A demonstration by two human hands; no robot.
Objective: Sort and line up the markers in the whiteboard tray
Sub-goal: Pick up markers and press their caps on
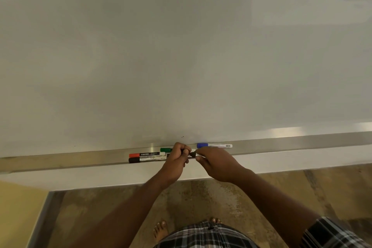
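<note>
Markers (148, 157) with red, black, green caps lie clustered in tray (302, 141).

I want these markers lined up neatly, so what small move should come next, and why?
Probably set the dark marker held between both hands down beside the red marker and black marker, since those already lie parallel in the tray, while the blue marker sits apart.
</note>
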